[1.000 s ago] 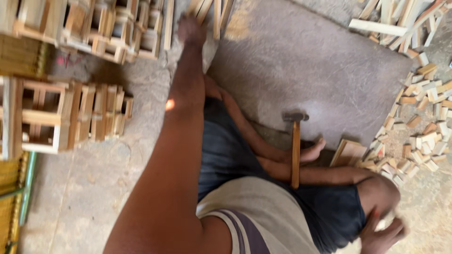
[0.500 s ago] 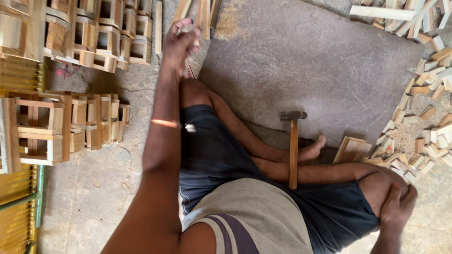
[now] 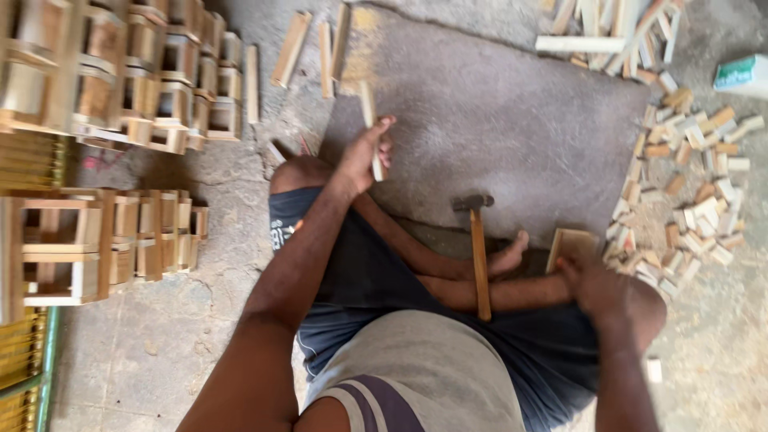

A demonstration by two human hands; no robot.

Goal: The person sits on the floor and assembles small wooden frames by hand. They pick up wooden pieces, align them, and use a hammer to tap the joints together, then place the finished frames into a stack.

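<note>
I sit cross-legged on a concrete floor. My left hand (image 3: 366, 154) is closed around a thin wooden slat (image 3: 370, 128), held above my left knee. My right hand (image 3: 594, 284) rests on my right knee, fingers on the lower edge of a small flat wooden board (image 3: 570, 244) that leans by my foot. A hammer (image 3: 477, 248) with a wooden handle lies across my legs, its metal head pointing away from me.
Stacks of small wooden frames (image 3: 120, 72) stand at the left, a second stack (image 3: 96, 244) below them. Loose slats (image 3: 324, 48) lie at the top. A heap of small wooden blocks (image 3: 688, 192) spreads at the right. A grey mat (image 3: 496, 112) covers the floor ahead.
My left arm has drawn back from the far slats, and its hand now holds one. My right hand has risen from beside my knee to the small board.
</note>
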